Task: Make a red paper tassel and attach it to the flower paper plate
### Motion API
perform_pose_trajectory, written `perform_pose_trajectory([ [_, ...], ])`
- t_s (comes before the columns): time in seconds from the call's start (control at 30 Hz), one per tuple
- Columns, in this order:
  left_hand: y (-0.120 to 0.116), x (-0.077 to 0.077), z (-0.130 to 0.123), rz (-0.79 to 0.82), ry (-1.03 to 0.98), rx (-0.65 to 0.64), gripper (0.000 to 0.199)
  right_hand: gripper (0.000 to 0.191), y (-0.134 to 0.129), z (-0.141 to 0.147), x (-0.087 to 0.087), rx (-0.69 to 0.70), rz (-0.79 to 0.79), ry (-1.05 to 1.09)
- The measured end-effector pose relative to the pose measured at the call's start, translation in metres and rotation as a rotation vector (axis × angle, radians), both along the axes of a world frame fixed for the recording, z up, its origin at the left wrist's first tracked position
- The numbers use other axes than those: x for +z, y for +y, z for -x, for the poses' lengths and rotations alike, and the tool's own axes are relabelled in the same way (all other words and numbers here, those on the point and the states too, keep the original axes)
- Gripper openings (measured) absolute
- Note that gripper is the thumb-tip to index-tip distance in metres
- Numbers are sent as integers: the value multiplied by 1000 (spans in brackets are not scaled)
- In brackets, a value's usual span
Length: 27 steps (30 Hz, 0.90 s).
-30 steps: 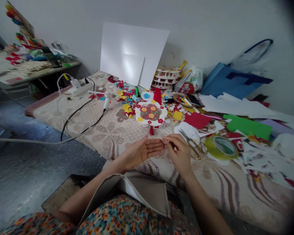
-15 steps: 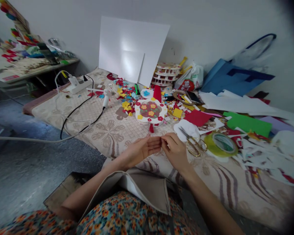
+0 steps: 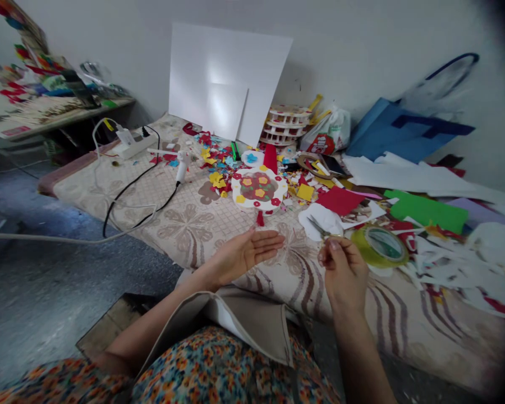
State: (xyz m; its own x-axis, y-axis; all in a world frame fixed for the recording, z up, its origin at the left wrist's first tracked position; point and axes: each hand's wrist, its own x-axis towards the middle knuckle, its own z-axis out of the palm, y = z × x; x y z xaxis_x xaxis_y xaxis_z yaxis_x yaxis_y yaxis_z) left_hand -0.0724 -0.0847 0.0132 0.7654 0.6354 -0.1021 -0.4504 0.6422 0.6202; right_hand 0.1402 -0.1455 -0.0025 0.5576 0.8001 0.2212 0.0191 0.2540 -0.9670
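My left hand [image 3: 248, 252] is held palm up over the near edge of the table, its fingers stretched out flat. No object shows on its palm. To the right, my right hand [image 3: 345, 268] has its fingers closed over the handles of the scissors [image 3: 317, 226], which are mostly hidden by it. The blades point up and left across a white paper piece [image 3: 307, 213]. Beyond my left hand lies a scalloped white fan-like piece [image 3: 260, 192] decorated with red and yellow flowers, with a red tassel [image 3: 260, 219] at its near side.
A roll of tape [image 3: 381, 247] lies right of my right hand, beside white paper scraps [image 3: 450, 264]. A glue gun [image 3: 182, 168] with a black cord rests at the left. Behind stand a white board [image 3: 219, 73], a tiered round structure [image 3: 287, 124] and a blue bag [image 3: 387, 129].
My right hand has left the fingertips of my left hand and moved right, onto the scissors' handles. The left hand stays almost in place, open.
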Motion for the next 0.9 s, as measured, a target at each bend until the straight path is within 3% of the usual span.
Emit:
perform_pose_trajectory([
  [0.13, -2, 2, -3, -19, -24, 21, 47, 16, -11, 17, 7, 187, 123, -280],
  [0.23, -5, 3, -7, -62, -36, 68, 44, 25, -11, 34, 9, 285, 138, -367],
  [0.47, -11, 10, -11, -198, 11, 144, 42, 22, 0, 54, 2, 154, 89, -538],
  [0.6, -14, 12, -15, -218, 36, 173, 44, 25, 3, 60, 0, 116, 103, -514],
  [0.9, -17, 6, -11, -339, 78, 166, 45, 24, 4, 56, 1, 325, 98, -247],
])
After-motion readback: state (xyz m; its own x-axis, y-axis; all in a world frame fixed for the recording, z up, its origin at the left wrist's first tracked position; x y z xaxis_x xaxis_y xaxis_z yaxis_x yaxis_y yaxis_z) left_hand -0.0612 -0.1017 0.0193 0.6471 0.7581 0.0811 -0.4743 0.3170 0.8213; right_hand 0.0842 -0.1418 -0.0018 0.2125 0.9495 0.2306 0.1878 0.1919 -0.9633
